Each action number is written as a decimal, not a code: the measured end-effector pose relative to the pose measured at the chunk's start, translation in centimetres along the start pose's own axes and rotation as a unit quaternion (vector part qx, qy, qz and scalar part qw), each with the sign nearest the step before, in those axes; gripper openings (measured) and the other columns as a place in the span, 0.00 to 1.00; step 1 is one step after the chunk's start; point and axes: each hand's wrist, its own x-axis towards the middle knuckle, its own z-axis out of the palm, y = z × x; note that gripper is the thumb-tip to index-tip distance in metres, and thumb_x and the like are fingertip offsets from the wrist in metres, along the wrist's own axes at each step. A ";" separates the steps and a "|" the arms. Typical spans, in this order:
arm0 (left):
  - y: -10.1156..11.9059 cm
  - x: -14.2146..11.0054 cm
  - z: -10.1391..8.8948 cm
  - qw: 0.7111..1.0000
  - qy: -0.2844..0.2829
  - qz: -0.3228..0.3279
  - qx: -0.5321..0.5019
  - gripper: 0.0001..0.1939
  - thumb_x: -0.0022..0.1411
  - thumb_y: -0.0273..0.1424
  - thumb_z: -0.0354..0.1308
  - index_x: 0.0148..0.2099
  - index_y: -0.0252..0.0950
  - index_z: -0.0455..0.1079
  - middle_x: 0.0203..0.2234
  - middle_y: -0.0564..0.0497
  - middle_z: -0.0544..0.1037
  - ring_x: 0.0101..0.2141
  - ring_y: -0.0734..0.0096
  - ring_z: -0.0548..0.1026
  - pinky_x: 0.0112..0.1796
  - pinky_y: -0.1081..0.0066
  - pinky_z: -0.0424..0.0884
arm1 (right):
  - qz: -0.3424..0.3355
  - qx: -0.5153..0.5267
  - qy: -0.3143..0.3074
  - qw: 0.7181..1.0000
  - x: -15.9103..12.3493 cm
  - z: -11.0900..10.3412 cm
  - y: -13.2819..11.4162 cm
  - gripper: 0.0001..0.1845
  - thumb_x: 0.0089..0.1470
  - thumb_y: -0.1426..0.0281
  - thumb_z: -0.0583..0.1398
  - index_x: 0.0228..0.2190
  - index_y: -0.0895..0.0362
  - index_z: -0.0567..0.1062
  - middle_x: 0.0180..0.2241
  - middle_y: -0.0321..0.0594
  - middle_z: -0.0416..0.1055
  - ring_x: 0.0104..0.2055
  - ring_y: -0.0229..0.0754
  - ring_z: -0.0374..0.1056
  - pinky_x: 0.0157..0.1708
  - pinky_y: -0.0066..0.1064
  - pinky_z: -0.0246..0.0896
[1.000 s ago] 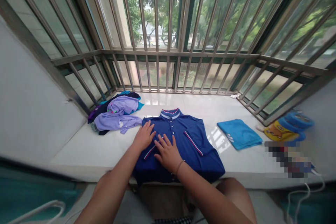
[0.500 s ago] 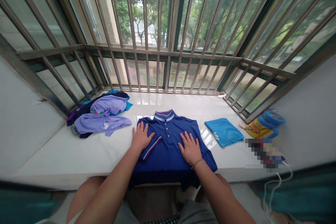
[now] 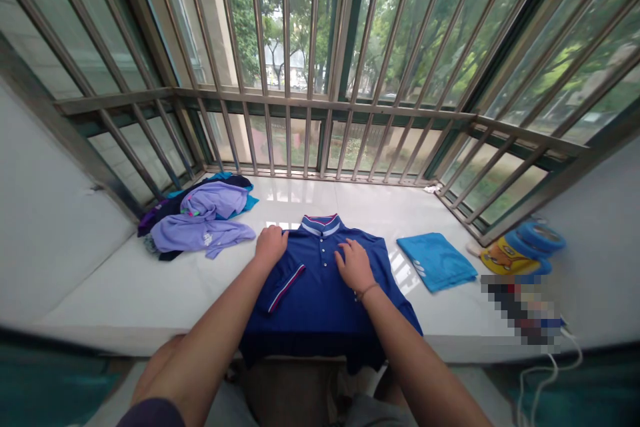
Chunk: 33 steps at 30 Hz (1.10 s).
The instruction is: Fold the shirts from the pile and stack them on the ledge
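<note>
A dark blue polo shirt (image 3: 320, 300) lies front up on the white ledge, its collar toward the window and its lower part hanging over the near edge. My left hand (image 3: 271, 247) is at the shirt's left shoulder, fingers bent down over the fabric edge and closed on it; the fingertips are hidden. On the chest, right of the buttons, rests my right hand (image 3: 355, 265), its fingers slightly bent and apart, holding nothing. A short sleeve with red and white trim lies folded inward beside my left forearm.
A heap of purple and dark clothes (image 3: 207, 240) lies on the left of the white ledge (image 3: 115, 293). To the right are a folded bright blue cloth (image 3: 437, 260), a blue and yellow jug (image 3: 520, 250) and a blurred-out item with white cables. Metal bars (image 3: 325, 105) line the window.
Both hands have moved from lying flat on the shirt to bent fingers. My left hand went up to the shoulder edge; my right hand shifted slightly up the chest. The view has tilted slightly.
</note>
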 end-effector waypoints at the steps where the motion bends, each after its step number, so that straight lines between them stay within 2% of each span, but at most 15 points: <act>1: 0.8 1.1 0.1 1.000 -0.009 0.008 -0.012 0.25 0.77 0.43 0.46 0.55 0.33 0.80 0.55 0.34 0.81 0.60 0.49 0.75 0.63 0.57 0.66 | 0.002 0.011 -0.007 1.000 1.7 -0.3 -0.1 0.24 0.72 0.59 0.54 0.61 0.55 0.77 0.70 0.53 0.64 0.74 0.54 0.56 0.72 0.48 0.50; 3: 2.3 3.1 0.8 0.999 -0.027 0.016 -0.039 0.24 0.77 0.45 0.49 0.54 0.36 0.81 0.53 0.37 0.83 0.58 0.53 0.77 0.60 0.62 0.69 | 0.014 0.017 -0.020 1.000 5.1 -0.6 -0.2 0.23 0.72 0.60 0.55 0.60 0.56 0.78 0.69 0.54 0.66 0.72 0.52 0.59 0.71 0.44 0.51; 4: 3.0 4.0 1.2 0.998 -0.036 0.013 -0.051 0.24 0.76 0.47 0.51 0.53 0.36 0.81 0.52 0.38 0.84 0.56 0.54 0.79 0.57 0.64 0.70 | 0.020 0.015 -0.024 0.999 6.6 -0.7 -0.2 0.24 0.72 0.60 0.55 0.61 0.56 0.77 0.68 0.54 0.67 0.73 0.53 0.58 0.71 0.45 0.50; 7: 4.4 6.2 2.4 0.994 -0.064 -0.011 -0.082 0.21 0.70 0.46 0.60 0.51 0.35 0.81 0.49 0.38 0.85 0.51 0.55 0.82 0.49 0.67 0.73 | 0.040 0.013 -0.044 0.998 9.8 -0.5 0.2 0.27 0.69 0.58 0.58 0.64 0.54 0.75 0.68 0.55 0.68 0.74 0.61 0.56 0.70 0.57 0.50; 9: 4.8 7.1 2.9 0.992 -0.076 -0.024 -0.096 0.20 0.64 0.44 0.67 0.50 0.34 0.80 0.48 0.38 0.86 0.49 0.55 0.83 0.47 0.68 0.74 | 0.046 0.024 -0.065 0.997 10.9 -0.5 0.8 0.27 0.68 0.57 0.59 0.63 0.52 0.77 0.66 0.53 0.70 0.73 0.64 0.57 0.68 0.63 0.53; 12: 5.0 7.9 2.9 0.990 -0.088 -0.015 -0.113 0.17 0.58 0.38 0.72 0.46 0.34 0.81 0.42 0.40 0.87 0.44 0.55 0.84 0.45 0.67 0.74 | 0.021 0.061 -0.079 0.995 11.7 -0.8 2.0 0.23 0.68 0.59 0.57 0.58 0.50 0.81 0.61 0.47 0.76 0.68 0.57 0.65 0.66 0.56 0.59; 15: 5.1 7.8 2.3 0.986 -0.091 0.031 -0.137 0.11 0.60 0.31 0.69 0.46 0.36 0.81 0.38 0.46 0.86 0.40 0.60 0.83 0.43 0.68 0.75 | -0.023 0.111 -0.067 0.991 11.2 -1.7 3.2 0.24 0.69 0.62 0.53 0.56 0.51 0.82 0.59 0.42 0.79 0.63 0.48 0.71 0.64 0.44 0.64; 17: 5.0 7.0 1.6 0.982 -0.080 0.074 -0.152 0.12 0.63 0.28 0.64 0.48 0.37 0.81 0.40 0.47 0.86 0.42 0.62 0.83 0.45 0.68 0.76 | -0.043 0.137 -0.051 0.988 10.1 -2.5 4.1 0.25 0.71 0.60 0.50 0.54 0.53 0.83 0.55 0.43 0.81 0.60 0.47 0.74 0.61 0.40 0.67; 19: 4.6 5.5 0.8 0.977 -0.066 0.123 -0.162 0.15 0.63 0.24 0.59 0.49 0.38 0.82 0.45 0.47 0.85 0.48 0.62 0.81 0.51 0.67 0.75 | -0.048 0.152 -0.033 0.987 8.5 -3.2 5.0 0.28 0.73 0.56 0.47 0.49 0.54 0.83 0.49 0.43 0.83 0.53 0.48 0.77 0.56 0.38 0.70; 22: 3.2 2.4 -0.1 0.963 -0.068 0.206 -0.161 0.20 0.57 0.17 0.54 0.42 0.41 0.84 0.48 0.47 0.83 0.53 0.61 0.78 0.59 0.64 0.72 | -0.045 0.151 -0.002 0.987 5.7 -3.9 6.2 0.31 0.75 0.53 0.43 0.44 0.55 0.80 0.41 0.43 0.82 0.45 0.46 0.76 0.49 0.36 0.70; 24: 1.9 0.4 -0.4 0.950 -0.084 0.273 -0.126 0.23 0.55 0.16 0.53 0.40 0.42 0.85 0.47 0.47 0.83 0.51 0.59 0.78 0.60 0.60 0.71 | -0.048 0.138 0.017 0.989 4.3 -4.2 6.6 0.28 0.75 0.53 0.44 0.43 0.55 0.78 0.40 0.43 0.81 0.44 0.46 0.75 0.49 0.36 0.68; 26: 0.8 -1.1 -0.5 0.939 -0.093 0.321 -0.081 0.25 0.56 0.17 0.53 0.44 0.44 0.86 0.48 0.46 0.83 0.51 0.57 0.78 0.60 0.57 0.71 | -0.058 0.120 0.026 0.991 3.5 -4.2 6.6 0.23 0.74 0.56 0.48 0.42 0.55 0.78 0.40 0.44 0.79 0.45 0.47 0.73 0.51 0.37 0.66; 28: 0.2 -1.8 -0.6 0.941 -0.092 0.320 -0.055 0.27 0.59 0.17 0.52 0.49 0.46 0.85 0.50 0.47 0.83 0.52 0.57 0.78 0.61 0.57 0.70 | -0.076 0.101 0.023 0.992 3.2 -4.0 6.1 0.18 0.72 0.60 0.52 0.41 0.55 0.78 0.42 0.45 0.79 0.48 0.48 0.72 0.55 0.37 0.63; 30: -0.1 -1.7 -0.9 0.952 -0.087 0.290 -0.043 0.28 0.61 0.18 0.52 0.55 0.45 0.83 0.52 0.46 0.84 0.54 0.56 0.78 0.62 0.58 0.70 | -0.101 0.085 0.012 0.991 3.4 -3.8 5.3 0.14 0.70 0.63 0.54 0.43 0.55 0.79 0.46 0.45 0.79 0.52 0.48 0.70 0.59 0.37 0.60; 33: -0.1 -0.8 -1.3 0.964 -0.074 0.255 -0.017 0.25 0.66 0.21 0.52 0.59 0.44 0.80 0.54 0.45 0.84 0.57 0.56 0.78 0.63 0.58 0.69 | -0.130 0.061 -0.016 0.989 4.0 -3.2 4.0 0.15 0.69 0.64 0.58 0.51 0.55 0.79 0.52 0.47 0.78 0.58 0.49 0.68 0.63 0.38 0.58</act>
